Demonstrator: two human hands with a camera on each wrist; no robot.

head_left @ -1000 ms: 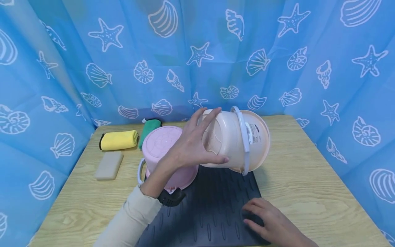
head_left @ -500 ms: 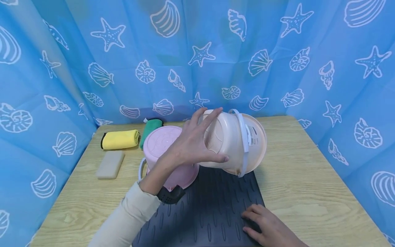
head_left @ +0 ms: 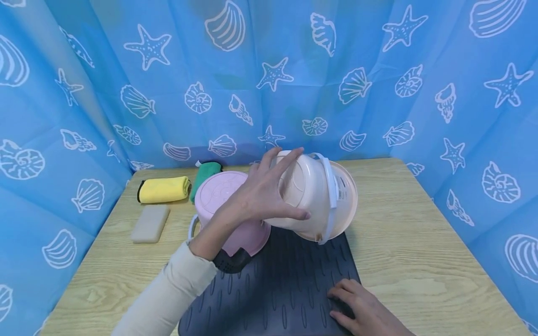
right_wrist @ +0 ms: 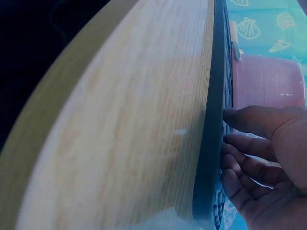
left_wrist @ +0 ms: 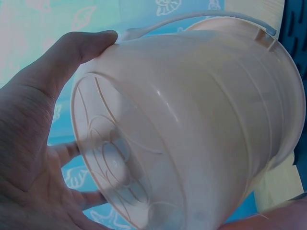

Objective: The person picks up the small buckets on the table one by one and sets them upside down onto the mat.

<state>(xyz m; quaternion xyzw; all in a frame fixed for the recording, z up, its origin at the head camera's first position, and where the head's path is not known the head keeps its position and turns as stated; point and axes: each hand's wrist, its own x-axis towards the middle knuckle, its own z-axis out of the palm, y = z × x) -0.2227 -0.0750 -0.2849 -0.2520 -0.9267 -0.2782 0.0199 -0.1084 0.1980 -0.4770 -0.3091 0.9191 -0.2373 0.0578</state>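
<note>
My left hand (head_left: 266,191) spans the base of a cream plastic bucket (left_wrist: 192,124) and grips it, thumb on one side and fingers on the other. The bucket is tilted, its mouth facing right and downward, with a white handle (head_left: 329,182) across its side. Under my left forearm a pink bucket (head_left: 220,186) stands upside down on the black ribbed mat (head_left: 273,280), partly hidden by the arm. My right hand (head_left: 365,305) rests at the mat's right edge with loosely bent fingers, holding nothing, as the right wrist view (right_wrist: 268,158) also shows.
A rolled yellow cloth (head_left: 164,190), a green cloth (head_left: 204,177) and a pale sponge block (head_left: 150,224) lie at the left of the wooden table (head_left: 412,233). A blue curtain (head_left: 269,70) with white shells hangs behind and at both sides.
The cream bucket's mouth has swung down and a little left toward the mat, with my left hand still gripping its base. My right hand has hardly moved.
</note>
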